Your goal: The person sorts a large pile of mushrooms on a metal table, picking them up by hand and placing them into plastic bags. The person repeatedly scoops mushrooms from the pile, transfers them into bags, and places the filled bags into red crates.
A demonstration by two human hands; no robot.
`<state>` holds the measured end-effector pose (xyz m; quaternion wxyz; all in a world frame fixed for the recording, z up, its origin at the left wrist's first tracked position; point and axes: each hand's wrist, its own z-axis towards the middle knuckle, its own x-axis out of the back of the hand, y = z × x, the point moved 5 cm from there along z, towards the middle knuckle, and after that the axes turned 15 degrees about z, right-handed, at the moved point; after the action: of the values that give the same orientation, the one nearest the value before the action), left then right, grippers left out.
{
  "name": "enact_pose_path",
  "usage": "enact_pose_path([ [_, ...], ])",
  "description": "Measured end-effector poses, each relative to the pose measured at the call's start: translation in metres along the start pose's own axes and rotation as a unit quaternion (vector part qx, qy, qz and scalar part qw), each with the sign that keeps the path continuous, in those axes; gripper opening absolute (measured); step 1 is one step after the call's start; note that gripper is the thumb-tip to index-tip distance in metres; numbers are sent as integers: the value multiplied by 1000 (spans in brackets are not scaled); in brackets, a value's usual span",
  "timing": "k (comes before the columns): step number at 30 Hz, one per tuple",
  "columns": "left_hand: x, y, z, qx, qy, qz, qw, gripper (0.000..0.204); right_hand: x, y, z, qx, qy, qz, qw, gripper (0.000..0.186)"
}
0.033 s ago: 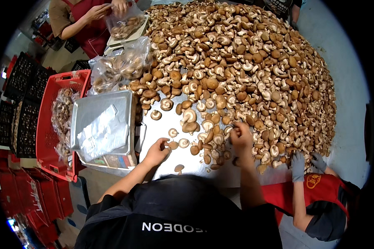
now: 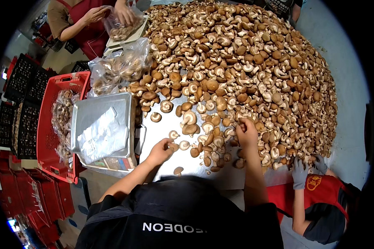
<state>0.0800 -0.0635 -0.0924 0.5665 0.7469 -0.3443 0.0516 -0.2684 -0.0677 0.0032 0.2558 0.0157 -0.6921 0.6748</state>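
Observation:
Below the loose shiitake mushrooms on the metal tabletop, my left hand (image 2: pixel 160 152) is closed, its thumb and fingers at the edge of a small brown-capped mushroom (image 2: pixel 175 147). A pale upturned mushroom (image 2: pixel 184 145) lies just right of it. My right hand (image 2: pixel 247 133) is at the near edge of the big mushroom pile (image 2: pixel 253 62), fingers curled in. Whatever is between those fingers is hidden. Between my hands lies a loose cluster of mushrooms (image 2: pixel 212 143), some cap up, others showing gills. One mushroom (image 2: pixel 178 170) lies alone nearer to me.
At left stand a scale-like metal tray (image 2: pixel 122 124) with a plastic bag on it and a red crate (image 2: pixel 50 153) of bagged mushrooms. Filled bags (image 2: pixel 133 62) lie beyond. A co-worker's gloved hand (image 2: pixel 299 172) works at right; another person (image 2: pixel 91 25) handles a bag at far left.
My right hand has shifted slightly right and up along the pile's edge. My left hand has moved a little right, its fingers closing by the small mushroom. The far-left person's hand has lowered into the bag.

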Motion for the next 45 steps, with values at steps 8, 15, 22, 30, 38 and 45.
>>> enact_pose_path([
  [8,-20,37,46,-43,-178,40,982,27,-64,0,86,107,-12,-228,968,47],
  [15,-16,28,55,-8,-231,1,973,29,-127,-21,12,117,-122,-174,970,59],
  [22,11,76,28,-82,-141,246,955,28,-95,-88,-56,174,-141,-112,968,44],
  [30,223,47,-27,-11,370,338,865,27,-135,-34,-135,103,-388,-34,915,39],
  [38,218,-33,-90,49,452,468,758,31,-176,-40,-146,133,-500,-65,853,18],
  [45,227,-35,-100,3,531,300,793,5,-103,-51,-78,48,-156,33,986,31],
])
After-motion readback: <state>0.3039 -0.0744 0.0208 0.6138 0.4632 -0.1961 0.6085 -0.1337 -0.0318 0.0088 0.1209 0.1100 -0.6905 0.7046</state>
